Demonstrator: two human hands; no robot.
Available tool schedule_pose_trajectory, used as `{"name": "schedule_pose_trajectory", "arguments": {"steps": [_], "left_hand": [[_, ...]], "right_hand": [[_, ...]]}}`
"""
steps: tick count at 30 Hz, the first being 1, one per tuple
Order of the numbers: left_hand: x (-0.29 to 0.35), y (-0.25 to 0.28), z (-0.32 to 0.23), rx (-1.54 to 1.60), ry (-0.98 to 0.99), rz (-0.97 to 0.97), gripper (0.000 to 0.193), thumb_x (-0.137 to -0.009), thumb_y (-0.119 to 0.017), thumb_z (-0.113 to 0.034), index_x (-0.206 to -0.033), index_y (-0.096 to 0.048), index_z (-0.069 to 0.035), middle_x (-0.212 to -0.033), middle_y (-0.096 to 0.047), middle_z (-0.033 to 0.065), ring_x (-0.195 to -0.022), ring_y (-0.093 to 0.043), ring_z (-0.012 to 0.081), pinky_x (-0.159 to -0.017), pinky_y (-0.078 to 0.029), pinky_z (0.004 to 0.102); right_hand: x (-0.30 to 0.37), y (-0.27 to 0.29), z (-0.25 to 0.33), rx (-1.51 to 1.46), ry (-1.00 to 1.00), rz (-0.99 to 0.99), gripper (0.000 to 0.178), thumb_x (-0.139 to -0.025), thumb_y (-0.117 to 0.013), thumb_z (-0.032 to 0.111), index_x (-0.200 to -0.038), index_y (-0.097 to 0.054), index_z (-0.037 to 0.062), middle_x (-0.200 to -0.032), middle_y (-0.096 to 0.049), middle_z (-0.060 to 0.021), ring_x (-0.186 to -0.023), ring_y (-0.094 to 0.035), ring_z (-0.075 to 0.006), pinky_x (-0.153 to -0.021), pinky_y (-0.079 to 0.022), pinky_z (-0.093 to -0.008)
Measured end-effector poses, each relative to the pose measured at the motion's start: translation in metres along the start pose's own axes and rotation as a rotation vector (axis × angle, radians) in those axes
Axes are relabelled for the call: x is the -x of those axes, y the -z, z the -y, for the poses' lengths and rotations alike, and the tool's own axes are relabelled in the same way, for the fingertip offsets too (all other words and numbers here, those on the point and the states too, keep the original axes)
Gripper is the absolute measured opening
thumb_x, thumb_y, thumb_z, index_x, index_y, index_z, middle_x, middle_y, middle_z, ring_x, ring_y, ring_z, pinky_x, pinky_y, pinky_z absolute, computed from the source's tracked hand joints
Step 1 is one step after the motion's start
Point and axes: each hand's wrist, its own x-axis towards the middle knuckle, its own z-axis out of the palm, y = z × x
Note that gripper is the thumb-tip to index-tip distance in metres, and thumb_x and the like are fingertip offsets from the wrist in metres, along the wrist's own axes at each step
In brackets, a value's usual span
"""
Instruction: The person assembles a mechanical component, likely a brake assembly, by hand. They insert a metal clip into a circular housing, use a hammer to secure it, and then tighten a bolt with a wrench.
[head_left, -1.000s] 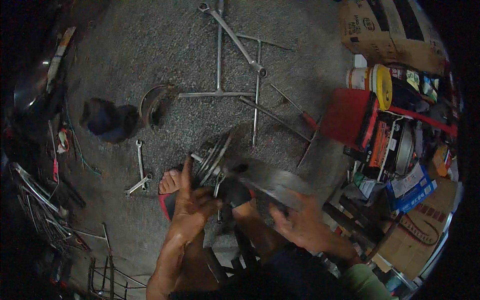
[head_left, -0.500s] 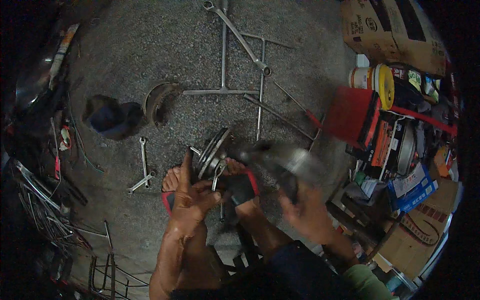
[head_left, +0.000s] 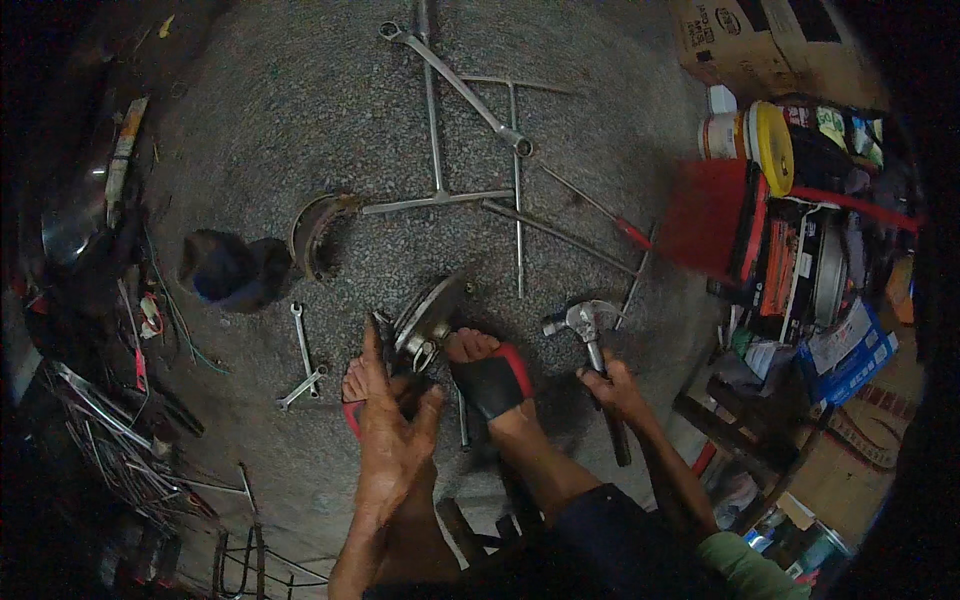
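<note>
Grey round metal hub part with a raised centre (head_left: pixel 428 318) sits tilted just below the middle of the frame, between the toes of the two feet. The person's left hand (head_left: pixel 395 408) is at its lower left edge, index finger stretched up along its side and thumb standing apart; how firmly the curled fingers have hold of it cannot be told. The right hand's (head_left: pixel 610 388) grip is closed around the shaft of a steel-headed hammer with a dark handle (head_left: pixel 594 352), right of centre and well apart from the part.

A stray hammer blow could catch the left index finger, as it lies so near the metal. The tilted part might also roll or slip if that hold is loose, and the bare toes beside the black-and-red sandal (head_left: pixel 490 385) would be exposed.

A slim metal tool (head_left: pixel 463 420) lies between the feet, crowding the space below. Two silver spanners (head_left: pixel 303 340) lie to the left, with a curved rusty metal shoe (head_left: pixel 296 232) above them; long silver T-shaped wrenches (head_left: pixel 436 130) spread over the upper middle. A red box (head_left: pixel 705 215) and clutter bound the right side.
</note>
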Motion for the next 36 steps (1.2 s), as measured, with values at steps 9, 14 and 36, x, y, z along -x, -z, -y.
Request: {"name": "schedule_pose_trajectory", "arguments": {"steps": [9,14,36], "left_hand": [[-0.007,-0.001,0.019,-0.718,-0.315,-0.295,0.088,-0.073,-0.077,-0.014,-0.15,-0.035,-0.01,-0.081,-0.055,0.014,-0.076,-0.054,0.0323,-0.071,-0.044,0.0435],[-0.016,-0.01,0.007,-0.656,-0.098,-0.297,0.067,-0.089,-0.068,-0.031,-0.148,-0.04,-0.016,-0.089,-0.062,0.02,-0.078,-0.061,0.0369,-0.07,-0.049,0.0467],[0.004,0.016,0.092,0.046,-0.114,-0.495,0.037,-0.092,-0.062,-0.005,-0.128,-0.056,0.005,-0.112,-0.064,0.013,-0.092,-0.063,0.02,-0.081,-0.053,0.0323]], "right_hand": [[-0.019,0.009,0.131,0.442,0.309,-0.163,0.024,-0.088,-0.064,0.02,-0.103,-0.059,0.0012,-0.084,-0.064,-0.0204,-0.075,-0.062,-0.0407,-0.067,-0.048,-0.0496],[-0.073,-0.038,0.159,0.338,0.568,-0.163,0.023,-0.088,-0.06,0.012,-0.106,-0.054,-0.0005,-0.09,-0.062,-0.0235,-0.077,-0.061,-0.0441,-0.069,-0.047,-0.0524],[-0.08,-0.079,0.161,0.136,0.496,-0.336,0.021,-0.086,-0.067,0.019,-0.098,-0.056,0.0045,-0.086,-0.063,-0.0214,-0.079,-0.064,-0.0407,-0.065,-0.05,-0.048]]}}
